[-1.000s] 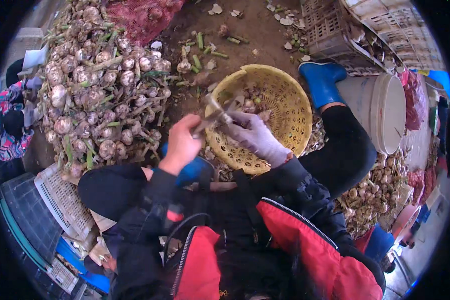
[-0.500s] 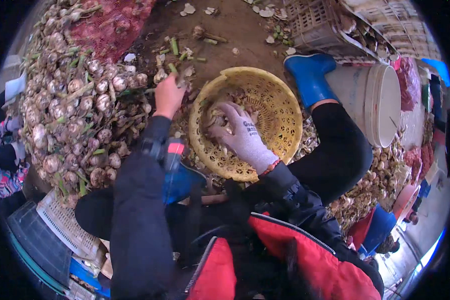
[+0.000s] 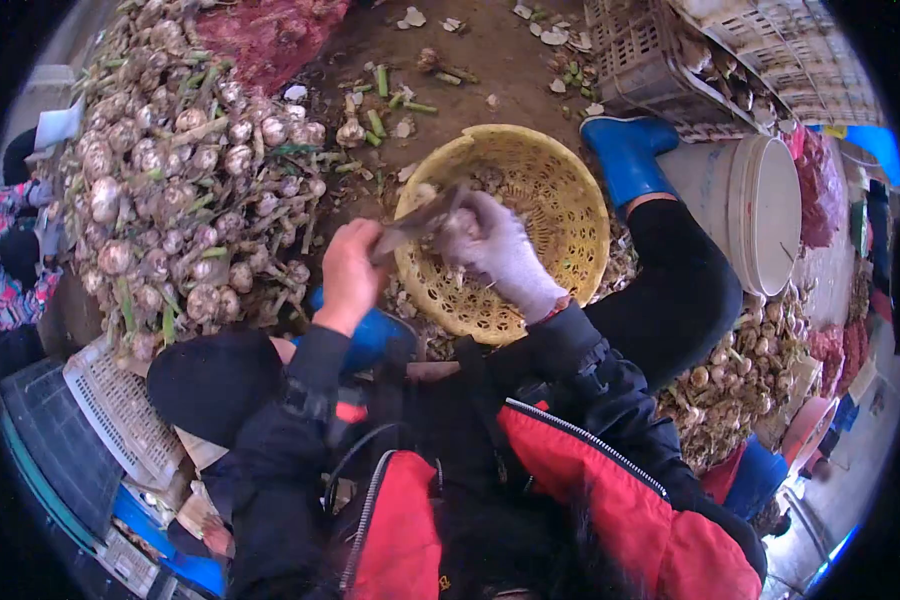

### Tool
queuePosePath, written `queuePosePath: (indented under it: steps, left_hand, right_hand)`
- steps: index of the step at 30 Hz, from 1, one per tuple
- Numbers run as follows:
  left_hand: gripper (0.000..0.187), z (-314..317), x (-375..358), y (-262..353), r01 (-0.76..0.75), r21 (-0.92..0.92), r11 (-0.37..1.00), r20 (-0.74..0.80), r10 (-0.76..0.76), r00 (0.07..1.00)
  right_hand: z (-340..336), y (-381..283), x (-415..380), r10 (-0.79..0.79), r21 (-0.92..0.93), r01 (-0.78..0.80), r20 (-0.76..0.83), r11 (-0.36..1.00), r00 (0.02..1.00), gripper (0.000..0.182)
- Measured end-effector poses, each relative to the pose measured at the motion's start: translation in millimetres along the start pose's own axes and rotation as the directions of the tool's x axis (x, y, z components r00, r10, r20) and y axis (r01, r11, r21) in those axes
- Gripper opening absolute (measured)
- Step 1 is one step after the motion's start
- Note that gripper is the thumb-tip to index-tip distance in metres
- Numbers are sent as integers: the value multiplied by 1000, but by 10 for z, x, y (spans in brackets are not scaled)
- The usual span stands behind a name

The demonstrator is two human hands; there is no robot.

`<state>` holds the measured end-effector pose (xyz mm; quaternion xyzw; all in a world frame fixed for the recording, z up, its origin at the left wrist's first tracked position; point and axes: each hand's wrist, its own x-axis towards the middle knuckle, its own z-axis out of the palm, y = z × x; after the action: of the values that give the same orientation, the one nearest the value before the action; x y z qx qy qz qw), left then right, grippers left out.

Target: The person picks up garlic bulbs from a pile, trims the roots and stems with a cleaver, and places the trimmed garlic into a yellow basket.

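Note:
My bare left hand (image 3: 350,272) is closed around a knife (image 3: 410,228), whose broad grey blade points up and right over the basket's left rim. My right hand (image 3: 508,262), in a pale glove, holds a whitish garlic bulb (image 3: 458,226) beside the blade tip; blur hides exactly where they touch. Beneath both is a yellow perforated plastic basket (image 3: 576,215), with some garlic and scraps inside its left part. A large heap of garlic bulbs with stalks (image 3: 180,190) lies to the left of my left hand.
Cut green stems (image 3: 382,82) and peelings litter the ground ahead. Red mesh netting (image 3: 270,40) lies behind the heap. At right are a blue boot (image 3: 625,155), a white bucket (image 3: 775,215), plastic crates (image 3: 635,65) and more garlic (image 3: 735,370). Another person (image 3: 20,260) sits far left.
My left hand has come back from the heap's edge toward the basket, bringing the knife to the right hand. My right hand has lifted slightly, now with a bulb visible in its fingers.

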<state>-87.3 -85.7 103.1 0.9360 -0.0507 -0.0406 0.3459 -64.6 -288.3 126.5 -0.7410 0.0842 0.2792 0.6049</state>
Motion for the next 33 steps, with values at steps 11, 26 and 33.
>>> queuePosePath:
  steps: [11,26,33]
  left_hand:
    - [31,-158,133,408,503,-721,476,395,-315,863]
    - [25,-171,16,425,-127,37,991,78,124,989]
    - [23,35,58,72,-54,-46,997,60,57,997]
  right_hand:
    - [47,-83,-102,-14,643,-158,255,750,967,62]
    - [61,335,49,-206,381,122,187,916,961,79]
    - [60,196,136,-151,347,69,216,935,965,63]
